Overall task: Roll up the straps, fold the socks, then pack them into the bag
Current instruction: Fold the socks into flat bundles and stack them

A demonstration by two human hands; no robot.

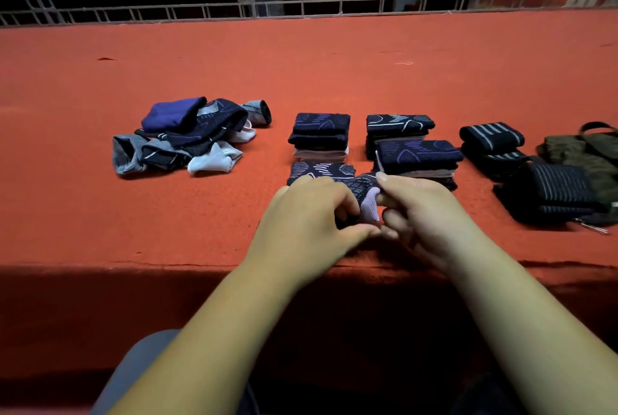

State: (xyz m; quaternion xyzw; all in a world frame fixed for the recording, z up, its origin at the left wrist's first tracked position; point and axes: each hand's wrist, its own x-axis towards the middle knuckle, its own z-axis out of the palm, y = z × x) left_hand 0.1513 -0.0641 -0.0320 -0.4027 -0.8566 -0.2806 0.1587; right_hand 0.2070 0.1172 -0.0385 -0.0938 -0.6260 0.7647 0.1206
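A dark patterned sock with a pale toe (366, 195) lies near the table's front edge, pinched from both sides by my left hand (307, 217) and my right hand (424, 214). Behind them stand folded sock stacks: one (319, 135) in the middle, two more (398, 128) (419, 155) to its right. A loose heap of unfolded socks (190, 137) sits at the left. Rolled black straps with grey stripes (491, 139) (548, 190) lie at the right, next to a dark olive bag (588, 154).
The red cloth-covered table (301, 63) stretches far back to a metal truss rail (301, 8). Its front edge (133, 264) runs just below my wrists. A metal clip (593, 229) pokes out beside the straps.
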